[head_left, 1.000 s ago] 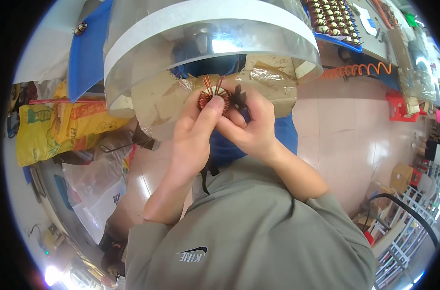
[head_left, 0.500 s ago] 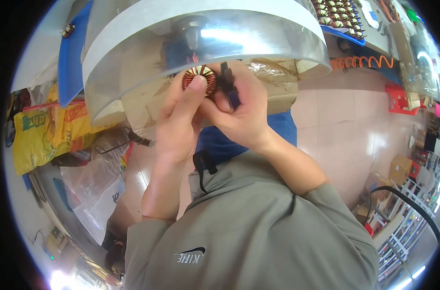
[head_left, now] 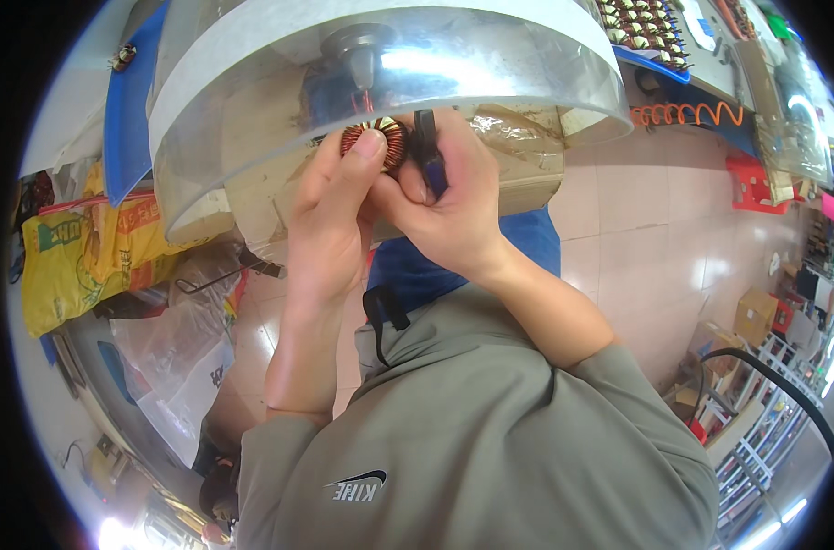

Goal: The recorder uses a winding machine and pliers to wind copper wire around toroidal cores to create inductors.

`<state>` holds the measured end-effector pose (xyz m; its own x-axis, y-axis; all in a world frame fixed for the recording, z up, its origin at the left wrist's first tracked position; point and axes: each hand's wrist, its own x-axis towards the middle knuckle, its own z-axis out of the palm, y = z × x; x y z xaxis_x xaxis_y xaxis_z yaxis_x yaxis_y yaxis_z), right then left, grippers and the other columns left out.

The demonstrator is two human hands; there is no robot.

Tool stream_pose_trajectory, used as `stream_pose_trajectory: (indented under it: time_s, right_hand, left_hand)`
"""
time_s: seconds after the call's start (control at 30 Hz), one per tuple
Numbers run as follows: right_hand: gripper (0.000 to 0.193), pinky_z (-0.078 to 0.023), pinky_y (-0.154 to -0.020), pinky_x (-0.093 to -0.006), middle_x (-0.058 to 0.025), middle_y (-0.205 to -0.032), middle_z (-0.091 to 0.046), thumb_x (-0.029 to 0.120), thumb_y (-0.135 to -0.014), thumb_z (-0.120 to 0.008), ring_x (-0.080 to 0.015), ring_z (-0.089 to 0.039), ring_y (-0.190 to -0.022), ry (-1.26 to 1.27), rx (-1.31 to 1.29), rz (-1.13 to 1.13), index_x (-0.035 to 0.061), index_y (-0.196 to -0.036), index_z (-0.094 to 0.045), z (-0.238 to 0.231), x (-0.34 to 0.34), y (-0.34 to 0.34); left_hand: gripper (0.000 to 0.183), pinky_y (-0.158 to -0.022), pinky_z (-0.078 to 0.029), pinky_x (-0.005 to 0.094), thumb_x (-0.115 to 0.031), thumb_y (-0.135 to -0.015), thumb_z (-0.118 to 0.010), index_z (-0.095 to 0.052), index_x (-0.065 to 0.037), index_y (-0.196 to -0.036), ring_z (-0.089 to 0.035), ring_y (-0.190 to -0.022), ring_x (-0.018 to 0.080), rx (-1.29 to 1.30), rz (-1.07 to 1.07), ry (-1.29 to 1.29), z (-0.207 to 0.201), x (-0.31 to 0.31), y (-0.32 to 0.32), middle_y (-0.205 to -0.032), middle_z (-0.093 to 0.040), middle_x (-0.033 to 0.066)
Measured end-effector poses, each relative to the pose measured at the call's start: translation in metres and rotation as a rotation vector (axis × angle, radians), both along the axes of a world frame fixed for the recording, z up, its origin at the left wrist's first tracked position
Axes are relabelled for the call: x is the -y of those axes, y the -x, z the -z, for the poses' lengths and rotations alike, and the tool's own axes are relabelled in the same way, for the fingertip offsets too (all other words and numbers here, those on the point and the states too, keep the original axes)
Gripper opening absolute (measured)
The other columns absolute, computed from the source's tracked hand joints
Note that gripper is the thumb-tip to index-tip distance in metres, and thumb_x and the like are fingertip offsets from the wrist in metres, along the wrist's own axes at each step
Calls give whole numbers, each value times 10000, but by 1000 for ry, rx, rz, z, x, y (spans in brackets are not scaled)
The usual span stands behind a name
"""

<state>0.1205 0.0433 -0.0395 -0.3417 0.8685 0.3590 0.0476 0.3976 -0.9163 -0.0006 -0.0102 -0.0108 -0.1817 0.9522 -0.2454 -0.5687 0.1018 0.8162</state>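
My left hand point(head_left: 332, 206) grips a ring-shaped coil point(head_left: 391, 145) wound with copper-coloured wire, its thumb pressed on the coil's face. Close beside it, my right hand point(head_left: 463, 206) is closed round a black-and-blue hand tool point(head_left: 426, 147); its jaws, if any, cannot be made out. The right thumb and fingertips come near the coil's lower side. Just above the coil, thin reddish wire ends point(head_left: 365, 103) point up toward a grey metal nozzle-like part point(head_left: 362, 62). The coil and fingertips are at the lower rim of a curved clear shield point(head_left: 252, 119).
Taped brown cardboard point(head_left: 518, 174) lies beyond my hands. A blue tray point(head_left: 128, 119) with one coil stands at the left, and another blue tray point(head_left: 651, 66) with rows of coils at the upper right. An orange coiled hose point(head_left: 687, 115) hangs below it. Yellow bags point(head_left: 64, 266) lie left.
Both hands have shifted slightly up and left, bringing the coil nearer the metal part. In my right hand the dark tool has turned a little more upright.
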Motion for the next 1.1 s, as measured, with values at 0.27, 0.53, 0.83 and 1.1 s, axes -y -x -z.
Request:
stream_pose_trajectory:
  time_s: [0.27,0.53,0.83,1.1]
  right_hand:
    - [402,-507,-696,-336,-99,-862,-609,93,-789,-791,-243,-597,-740,87,-6,-18,23,-1146,-621,-7,-4,0]
    - [320,-476,-638,-294,-32,-724,-551,106,-816,-776,-138,-528,-638,268,-21,-50,25,-1087,-626,-14,-10,4]
    - [300,-499,-635,-330,-66,-719,-590,146,-817,-786,-200,-567,-629,238,7,-24,25,-1028,-611,-8,-15,6]
    - [312,-467,-599,-291,-40,-699,-560,118,-824,-774,-147,-525,-588,236,8,-25,31,-1067,-598,-11,-11,5]
  left_hand:
    - [264,-784,-500,288,-203,-1092,-493,-585,20,-1200,-612,-831,151,-48,-34,14,-10,-4,-4,-933,-642,72]
    - [233,-764,-510,282,-169,-1080,-514,-587,10,-1211,-623,-818,140,-39,-36,4,-8,-12,-1,-944,-642,58]
    - [219,-760,-512,272,-177,-1069,-540,-602,-7,-1191,-631,-813,134,-47,-53,42,-1,-15,0,-911,-657,55]
    - [238,-760,-505,277,-192,-1075,-522,-598,1,-1192,-607,-808,126,-153,-28,74,-1,-13,1,-919,-640,55]
